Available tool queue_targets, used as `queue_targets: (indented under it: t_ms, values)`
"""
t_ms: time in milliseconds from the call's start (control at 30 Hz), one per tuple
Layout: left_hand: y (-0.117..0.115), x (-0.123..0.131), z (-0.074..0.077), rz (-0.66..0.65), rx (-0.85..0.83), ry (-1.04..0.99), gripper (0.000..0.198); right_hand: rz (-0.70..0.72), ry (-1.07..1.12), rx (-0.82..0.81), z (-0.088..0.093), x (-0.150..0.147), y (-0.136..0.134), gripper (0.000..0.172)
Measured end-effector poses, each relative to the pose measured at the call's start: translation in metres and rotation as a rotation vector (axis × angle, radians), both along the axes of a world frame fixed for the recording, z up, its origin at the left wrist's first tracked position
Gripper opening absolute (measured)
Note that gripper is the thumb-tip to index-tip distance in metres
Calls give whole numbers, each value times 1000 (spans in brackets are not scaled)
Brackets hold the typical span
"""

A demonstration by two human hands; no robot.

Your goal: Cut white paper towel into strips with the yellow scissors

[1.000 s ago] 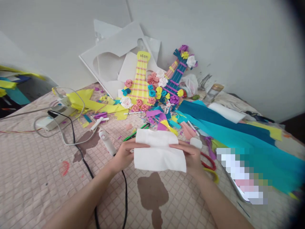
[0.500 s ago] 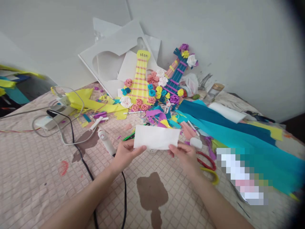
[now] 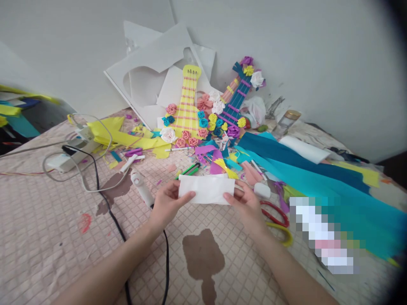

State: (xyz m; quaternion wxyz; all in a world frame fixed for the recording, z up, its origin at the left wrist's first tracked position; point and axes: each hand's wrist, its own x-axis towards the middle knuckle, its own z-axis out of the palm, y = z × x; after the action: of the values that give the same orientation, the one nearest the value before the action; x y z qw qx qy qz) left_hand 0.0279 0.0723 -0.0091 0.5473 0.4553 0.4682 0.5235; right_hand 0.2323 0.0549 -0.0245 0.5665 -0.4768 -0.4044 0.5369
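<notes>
A small white strip of paper (image 3: pixel 206 189) is held level above the table between both hands. My left hand (image 3: pixel 168 201) pinches its left end, thumb on the near face. At the right end my right hand (image 3: pixel 246 203) grips it the same way; the fingers behind are partly hidden. Just beyond the paper lies a green utility knife (image 3: pixel 192 169). A white glue gun (image 3: pixel 142 190) rests to the left of my left hand. Scissors with a red handle loop (image 3: pixel 279 214) and a yellow loop lie beside my right wrist.
Paper guitars, one yellow (image 3: pixel 187 108) and one blue (image 3: pixel 234 101), lean at the back with paper flowers. Blue and turquoise paper (image 3: pixel 305 169) spreads over the right side. A power strip (image 3: pixel 68 156) with cables sits left. A glass jar (image 3: pixel 289 120) stands back right.
The white paper has come slightly down and looks shorter in height, its top edge now curled or folded over. My right hand's fingers have shifted up behind it.
</notes>
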Motion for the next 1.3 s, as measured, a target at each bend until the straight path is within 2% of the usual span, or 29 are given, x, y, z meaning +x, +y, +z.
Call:
queue_targets:
  t_ms: [100, 200, 367, 533, 667, 833, 900, 1000, 1100, 1200, 1300]
  values:
    - [0, 0, 0, -32, -2, -85, 52, 15, -44, 31, 0, 0, -3, 53]
    - [0, -1, -1, -66, -55, 5, 66, 17, -112, 48, -1, 0, -5, 53]
    - [0, -1, -7, -120, -126, 55, 47, -29, -171, 12, -1, 1, -3, 50]
    - [0, -1, -7, -130, -166, 116, 40, -27, -295, -14, 7, 3, -3, 27]
    - [0, -3, -1, -178, -226, 233, 36, -44, -398, -6, 8, 4, -4, 28]
    - [0, -5, 6, -298, -219, 347, 27, -57, -396, -13, 6, 6, -4, 28]
    - [0, -5, 7, -355, -208, 344, 23, -59, -379, -19, 7, 6, -4, 28]
    - [-2, -6, 6, -527, -237, 275, 22, -38, -362, -20, 10, 6, -5, 27]
    - [-5, -5, 5, -676, -264, 159, 29, 50, -360, -25, 12, 6, -6, 27]
    - [-9, -3, 3, -708, -276, 126, 32, 149, -335, -33, 10, 6, -7, 25]
    - [-11, 1, 0, -665, -266, 184, 31, 156, -247, -44, 5, 4, -6, 23]
